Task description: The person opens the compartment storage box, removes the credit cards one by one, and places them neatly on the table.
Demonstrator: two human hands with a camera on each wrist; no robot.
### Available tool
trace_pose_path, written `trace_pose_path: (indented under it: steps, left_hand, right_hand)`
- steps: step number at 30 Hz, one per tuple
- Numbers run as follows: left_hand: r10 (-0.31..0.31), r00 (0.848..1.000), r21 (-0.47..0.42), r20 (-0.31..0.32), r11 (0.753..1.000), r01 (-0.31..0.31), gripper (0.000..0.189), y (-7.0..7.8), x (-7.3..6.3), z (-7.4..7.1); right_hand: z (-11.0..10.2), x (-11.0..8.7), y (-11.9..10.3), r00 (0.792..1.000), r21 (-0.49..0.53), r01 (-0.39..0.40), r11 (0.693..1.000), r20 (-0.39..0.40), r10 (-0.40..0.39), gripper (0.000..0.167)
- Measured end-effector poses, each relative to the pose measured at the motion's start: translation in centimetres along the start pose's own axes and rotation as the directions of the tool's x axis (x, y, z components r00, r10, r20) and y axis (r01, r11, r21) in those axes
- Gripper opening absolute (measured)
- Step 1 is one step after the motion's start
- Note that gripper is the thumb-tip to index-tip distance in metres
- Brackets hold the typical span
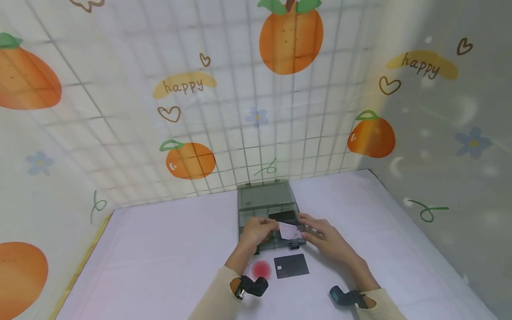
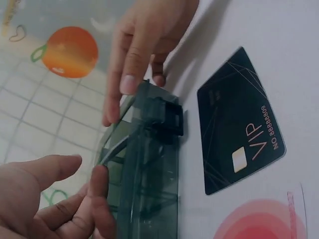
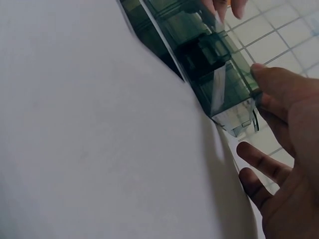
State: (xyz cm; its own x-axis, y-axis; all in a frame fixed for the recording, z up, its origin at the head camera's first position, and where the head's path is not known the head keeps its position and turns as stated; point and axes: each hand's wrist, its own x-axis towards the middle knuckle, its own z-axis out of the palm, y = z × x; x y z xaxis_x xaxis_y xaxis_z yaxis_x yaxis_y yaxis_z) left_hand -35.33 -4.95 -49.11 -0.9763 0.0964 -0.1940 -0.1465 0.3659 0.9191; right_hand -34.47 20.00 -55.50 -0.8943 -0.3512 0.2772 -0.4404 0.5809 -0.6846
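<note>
A pale pink card (image 1: 290,231) lies tilted over the front right compartment of a clear smoky-green organizer box (image 1: 242,218), whose lid (image 1: 266,195) is swung back. My left hand (image 1: 256,232) pinches the card's left corner with its fingertips. At the box's right side is my right hand (image 1: 330,238), fingers spread, its thumb near the card's right end. In the right wrist view, the right thumb (image 3: 279,79) touches the box's upper edge. A black item (image 1: 282,216) sits in the compartment behind the pink card.
In front of the box lies a black VIP card (image 2: 241,124). Left of it is a see-through card with a red circle (image 1: 261,270). Dark latches (image 2: 167,117) stick out from the box's front. A fruit-print curtain (image 1: 224,124) hangs behind the white table (image 1: 160,249).
</note>
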Motion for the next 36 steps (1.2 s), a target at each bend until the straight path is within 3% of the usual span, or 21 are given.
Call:
trace_pose_path:
  steps: [5, 14, 22, 30, 36]
  left_hand:
    - [0.039, 0.999, 0.055, -0.031, 0.998, -0.038, 0.019, 0.0, 0.3, 0.9]
    - [-0.001, 1.000, 0.049, -0.012, 0.999, 0.002, 0.017, -0.2, 0.5, 0.5]
    - [0.017, 0.999, 0.054, 0.036, 0.998, -0.019, 0.022, -0.4, -0.1, -1.7]
    - [0.041, 0.999, -0.055, 0.017, 0.998, -0.040, 0.023, -0.4, -2.3, -4.5]
    - [0.072, 0.997, -0.066, 0.004, 0.995, -0.072, 0.027, -0.6, -4.0, -6.1]
  right_hand:
    - [0.1, 0.0, 0.1, 1.000, 0.012, -0.005, 1.000, 0.001, 0.005, 0.052]
    - [0.3, 0.0, 0.1, 0.999, 0.014, -0.032, 0.999, 0.000, 0.032, 0.051]
    - [0.1, -0.1, 0.1, 0.999, 0.019, -0.051, 0.999, 0.009, 0.051, 0.055]
    - [0.3, -0.2, 0.0, 0.998, -0.005, -0.068, 0.998, 0.013, 0.068, 0.057]
    - [0.4, -0.2, 0.0, 0.998, -0.019, -0.070, 0.997, 0.005, 0.070, 0.053]
